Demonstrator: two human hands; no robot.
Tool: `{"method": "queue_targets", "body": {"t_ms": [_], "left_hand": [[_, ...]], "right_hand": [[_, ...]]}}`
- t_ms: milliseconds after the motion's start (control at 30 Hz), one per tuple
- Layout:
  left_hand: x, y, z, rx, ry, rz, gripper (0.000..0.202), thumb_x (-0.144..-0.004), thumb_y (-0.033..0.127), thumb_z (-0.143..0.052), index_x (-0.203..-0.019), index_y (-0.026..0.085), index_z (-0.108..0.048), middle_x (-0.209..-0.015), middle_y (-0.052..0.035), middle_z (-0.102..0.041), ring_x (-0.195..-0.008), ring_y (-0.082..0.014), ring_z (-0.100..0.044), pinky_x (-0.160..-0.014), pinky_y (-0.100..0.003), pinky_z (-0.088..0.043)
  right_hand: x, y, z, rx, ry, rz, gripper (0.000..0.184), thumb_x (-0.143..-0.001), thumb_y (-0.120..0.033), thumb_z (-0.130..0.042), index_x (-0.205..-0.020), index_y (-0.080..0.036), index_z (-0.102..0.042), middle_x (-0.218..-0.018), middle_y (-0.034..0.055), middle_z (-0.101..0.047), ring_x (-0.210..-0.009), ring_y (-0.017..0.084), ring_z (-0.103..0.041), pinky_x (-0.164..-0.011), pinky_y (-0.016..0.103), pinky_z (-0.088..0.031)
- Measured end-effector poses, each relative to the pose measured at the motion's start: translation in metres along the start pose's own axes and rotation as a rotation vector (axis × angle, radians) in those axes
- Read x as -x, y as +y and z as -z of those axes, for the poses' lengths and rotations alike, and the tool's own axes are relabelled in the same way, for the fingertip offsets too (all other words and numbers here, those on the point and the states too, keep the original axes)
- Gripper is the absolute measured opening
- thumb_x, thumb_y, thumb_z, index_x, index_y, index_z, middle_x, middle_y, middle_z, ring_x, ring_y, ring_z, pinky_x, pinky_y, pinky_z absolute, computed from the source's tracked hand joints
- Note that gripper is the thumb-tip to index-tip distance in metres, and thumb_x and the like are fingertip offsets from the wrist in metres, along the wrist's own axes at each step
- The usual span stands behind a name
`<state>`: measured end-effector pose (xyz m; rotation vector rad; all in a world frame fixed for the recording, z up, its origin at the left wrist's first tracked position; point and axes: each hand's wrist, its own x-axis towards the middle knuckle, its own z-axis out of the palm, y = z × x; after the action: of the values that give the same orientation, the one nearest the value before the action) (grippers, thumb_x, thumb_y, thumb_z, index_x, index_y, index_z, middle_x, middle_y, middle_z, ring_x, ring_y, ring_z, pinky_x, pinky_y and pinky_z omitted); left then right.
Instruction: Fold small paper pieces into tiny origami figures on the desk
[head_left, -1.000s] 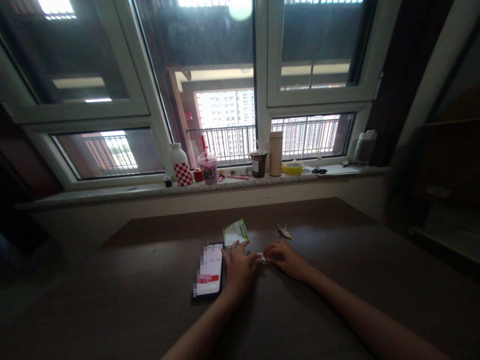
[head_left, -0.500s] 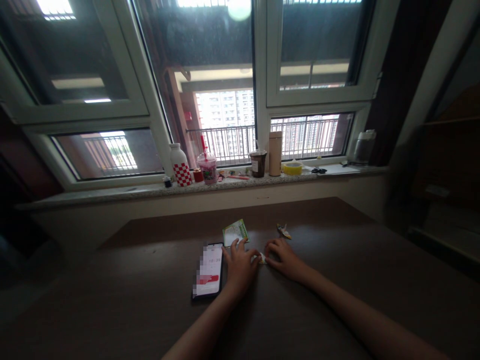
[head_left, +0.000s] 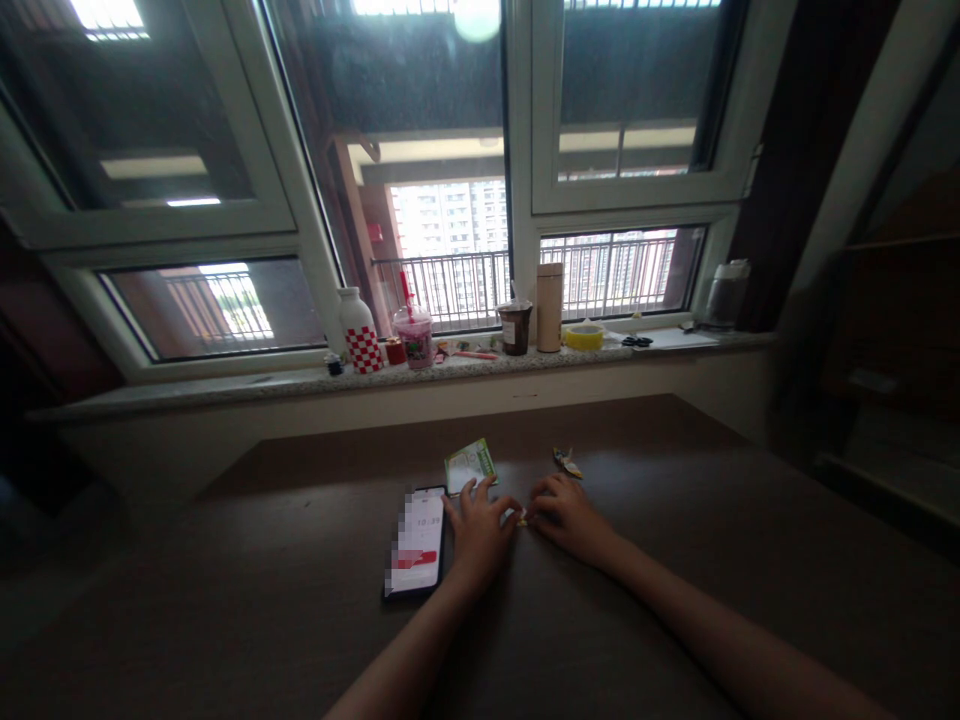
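Note:
My left hand [head_left: 478,528] and my right hand [head_left: 567,513] rest side by side on the dark brown table [head_left: 675,560], fingertips meeting over a small pale folded piece of paper [head_left: 521,517]. Both hands pinch or press it; most of it is hidden under the fingers. A phone [head_left: 417,553] with a lit screen lies flat just left of my left hand. A green and white paper packet [head_left: 470,465] lies just beyond my left fingers. A small folded coloured paper figure [head_left: 568,462] sits on the table beyond my right hand.
A stone window sill [head_left: 225,382] runs behind the table, carrying a red-checked white bottle [head_left: 359,330], a pink drink cup [head_left: 417,338], a dark drink cup [head_left: 515,327], a tall beige flask [head_left: 549,307], a yellow tape roll [head_left: 584,336] and a grey jug [head_left: 724,295].
My hands have drawn closer together over the small paper, so less of it shows between the fingers. Nothing else on the table has moved.

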<state>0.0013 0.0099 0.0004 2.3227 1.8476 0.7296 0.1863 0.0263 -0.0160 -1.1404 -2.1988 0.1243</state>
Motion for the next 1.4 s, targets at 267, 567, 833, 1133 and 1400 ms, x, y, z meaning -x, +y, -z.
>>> {"method": "queue_targets", "body": {"t_ms": [267,567,833,1133,1400], "left_hand": [[0.003,0.0,0.0,0.026,0.01,-0.074,0.015,-0.085,0.038,-0.061,-0.09,0.034,-0.074,-0.143,-0.0024,-0.048,-0.139,-0.0352,-0.027,-0.107,-0.075,-0.003],[0.007,0.0,0.002,0.045,-0.005,-0.11,0.014,-0.084,0.037,-0.063,-0.09,0.034,-0.075,-0.143,-0.0015,-0.047,-0.14,-0.0341,-0.025,-0.109,-0.072,-0.001],[0.006,0.002,0.003,0.062,-0.037,-0.079,0.015,-0.083,0.04,-0.064,-0.092,0.035,-0.075,-0.142,-0.0031,-0.048,-0.139,-0.0345,-0.026,-0.109,-0.071,-0.004],[0.005,0.001,0.0,0.083,-0.018,-0.066,0.015,-0.082,0.04,-0.065,-0.092,0.033,-0.074,-0.141,-0.0052,-0.048,-0.139,-0.0335,-0.027,-0.109,-0.07,-0.004],[0.004,0.0,0.0,0.064,-0.022,0.003,0.02,-0.079,0.045,-0.067,-0.095,0.035,-0.073,-0.141,-0.0049,-0.048,-0.138,-0.0328,-0.028,-0.109,-0.069,-0.006]], "right_hand": [[-0.002,-0.004,0.008,0.239,0.022,-0.051,0.012,-0.086,-0.024,-0.062,-0.086,-0.026,-0.074,-0.095,0.0042,-0.065,-0.101,0.022,-0.055,-0.107,0.048,-0.029],[0.001,-0.008,0.006,0.151,-0.077,-0.042,0.026,-0.093,-0.032,-0.052,-0.114,-0.033,-0.067,-0.11,0.0027,-0.066,-0.109,0.023,-0.055,-0.112,0.058,-0.013],[-0.001,0.015,-0.011,-0.017,-0.091,-0.139,0.032,-0.087,-0.029,-0.06,-0.118,-0.033,-0.066,-0.119,0.0052,-0.066,-0.113,0.027,-0.052,-0.102,0.052,-0.032],[-0.003,0.015,-0.007,-0.097,-0.032,-0.134,0.011,-0.083,-0.027,-0.066,-0.09,-0.027,-0.074,-0.103,0.0035,-0.071,-0.106,0.024,-0.058,-0.101,0.046,-0.034],[-0.005,0.02,-0.005,-0.126,-0.032,-0.054,0.009,-0.081,-0.023,-0.068,-0.086,-0.025,-0.075,-0.101,0.0039,-0.071,-0.102,0.022,-0.059,-0.097,0.041,-0.04]]}}
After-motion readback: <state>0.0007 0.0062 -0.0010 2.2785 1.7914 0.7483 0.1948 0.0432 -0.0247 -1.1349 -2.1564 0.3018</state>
